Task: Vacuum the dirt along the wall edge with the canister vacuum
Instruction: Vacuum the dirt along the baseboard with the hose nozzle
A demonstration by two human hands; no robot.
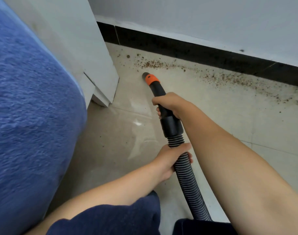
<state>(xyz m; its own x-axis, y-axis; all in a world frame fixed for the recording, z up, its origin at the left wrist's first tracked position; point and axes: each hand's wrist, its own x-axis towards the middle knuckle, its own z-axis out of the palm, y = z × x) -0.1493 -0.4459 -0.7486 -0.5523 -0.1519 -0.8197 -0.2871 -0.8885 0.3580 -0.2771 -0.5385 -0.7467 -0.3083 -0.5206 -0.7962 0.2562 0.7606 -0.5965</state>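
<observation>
R hand (pixel 172 106) grips the black nozzle (pixel 156 87); L hand (pixel 170 160) grips the ribbed hose (pixel 187 182). Nozzle tip sits on the floor (pixel 212 119), just by brown dirt (pixel 155 64) at 12 o'clock, along the wall w/ black baseboard (pixel 195 50).

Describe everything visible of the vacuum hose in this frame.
The vacuum hose is black, ribbed and flexible-looking. It joins a smooth black cuff and a rigid black tube with an orange collar near the open nozzle. The nozzle is at the floor, just short of the dirt. The right hand grips the tube and the left hand grips the ribbed part. The lower end leaves the frame.
</observation>
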